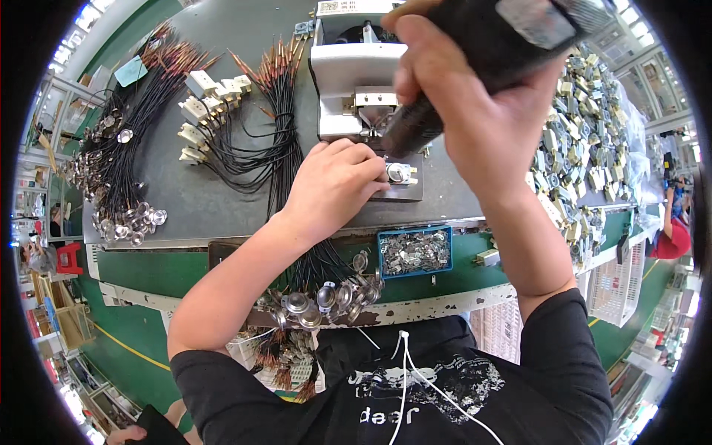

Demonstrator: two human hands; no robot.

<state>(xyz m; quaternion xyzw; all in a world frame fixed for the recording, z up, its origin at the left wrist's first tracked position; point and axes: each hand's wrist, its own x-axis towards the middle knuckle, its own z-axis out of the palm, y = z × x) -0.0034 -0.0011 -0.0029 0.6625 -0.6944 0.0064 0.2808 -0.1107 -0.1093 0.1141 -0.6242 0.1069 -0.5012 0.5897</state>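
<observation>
My right hand (475,111) is wrapped round a thick black power driver (512,37), tilted with its narrow nose pointing down and left at the metal fixture (409,191). Low on that fixture sits a small part with a round metal cap and pale terminals (399,173). My left hand (334,178) is closed beside it, fingertips at the part's left edge; what they pinch is hidden. Under my left wrist runs a bundle of black wires (285,148), with copper-coloured ends at the back and round metal caps (326,297) hanging over the table's front edge.
Behind the fixture stands a white and grey bench machine (356,63). A blue tray (415,252) of small metal pieces lies at the front. More wire bundles (141,133) and white connector blocks (196,111) are on the left. Many small switch-like parts (586,141) are heaped at right.
</observation>
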